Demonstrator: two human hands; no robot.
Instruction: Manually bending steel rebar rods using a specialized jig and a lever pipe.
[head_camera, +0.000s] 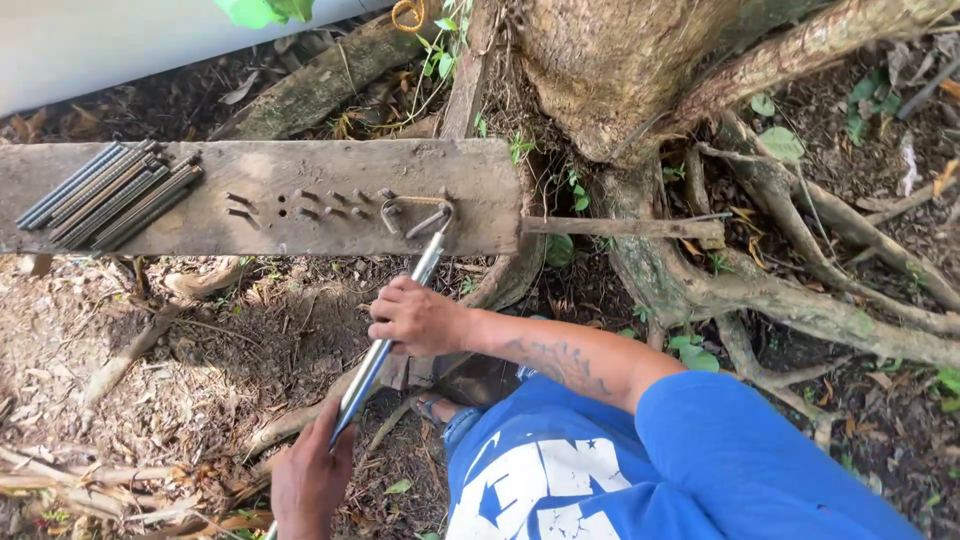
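Fingers of the right hand (415, 318) curled tight around the upper part of a long metal pipe (385, 340), knuckles up, forearm stretching back to a blue sleeve (740, 450). Lower down, left hand (310, 480) closed on the same pipe near its bottom end, thumb lying along the shaft.

Pipe shiny, silver, straight, slanting from the bottom left up to the right, its top end meeting a bent steel wire piece (415, 215) on a weathered wooden plank (300, 190). Wire shaped into a loop with angled corners, caught among short nails (320, 205) standing in rows on the board; whether pipe and wire are joined, impossible to tell.

On the plank's left end, a bundle of straight dark steel rods (105, 195) lying side by side, well apart from the hands. Just right of the plank, a big tree trunk (610, 70) with thick roots (800, 310) spreading over bare soil and dry leaves. Sandalled foot (435, 408) just beside the pipe's lower half, under the right forearm. Pale wall (100, 40) across the top left corner.
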